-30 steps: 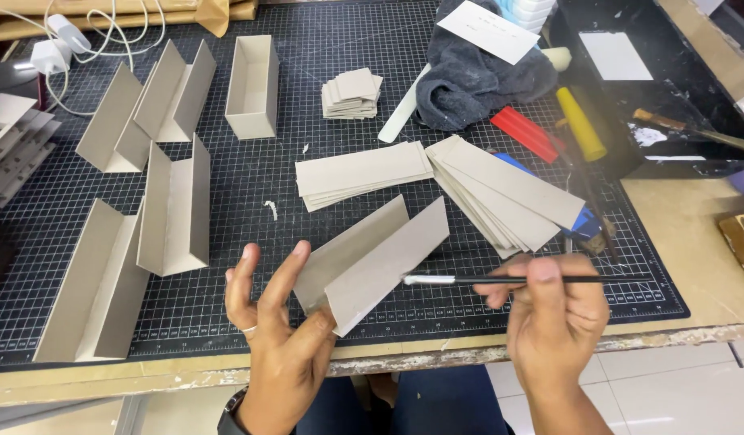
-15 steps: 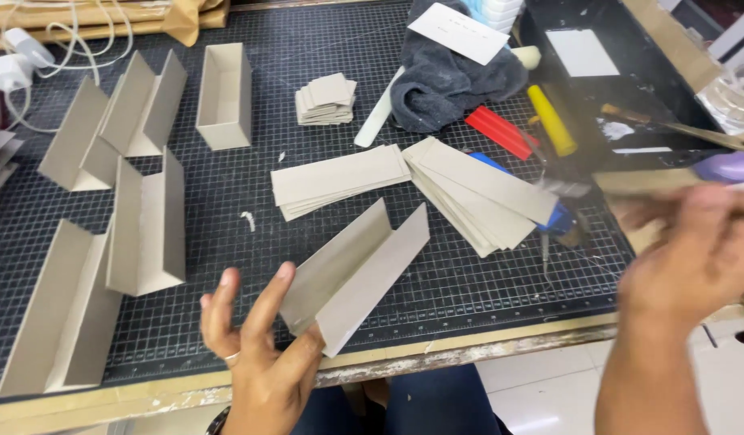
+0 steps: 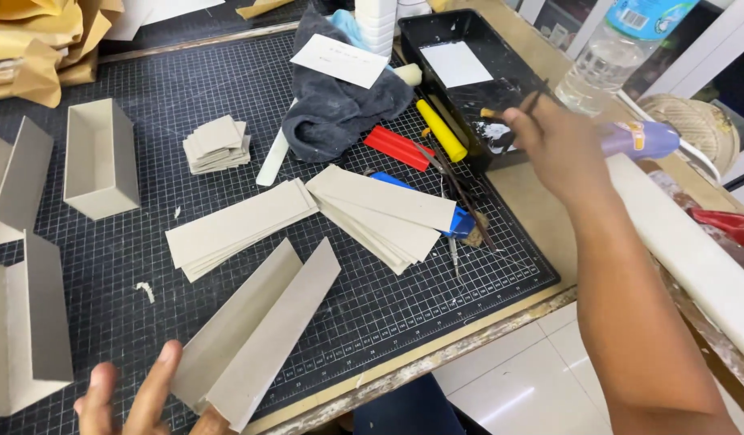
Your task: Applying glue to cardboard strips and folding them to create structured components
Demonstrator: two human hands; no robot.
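My left hand [image 3: 138, 399] holds the near end of a folded grey cardboard angle piece [image 3: 259, 330] at the front edge of the black cutting mat [image 3: 372, 298]. My right hand [image 3: 553, 149] reaches to the far right and holds a thin dark brush [image 3: 529, 103] whose tip is at the black tray [image 3: 468, 48]. Two fanned stacks of long grey cardboard strips [image 3: 235, 225] [image 3: 384, 213] lie on the mat between the hands.
An open cardboard box [image 3: 102, 157] and more folded pieces [image 3: 25, 322] sit at the left. A small stack of squares [image 3: 217, 143], a dark cloth [image 3: 339, 109], red and yellow tools [image 3: 397, 147], a water bottle [image 3: 609, 56] and a white roll [image 3: 694, 250] lie around.
My right hand has swung with the brush from the front of the mat out to the black tray at the right. The view has turned right. The left hand keeps the folded piece.
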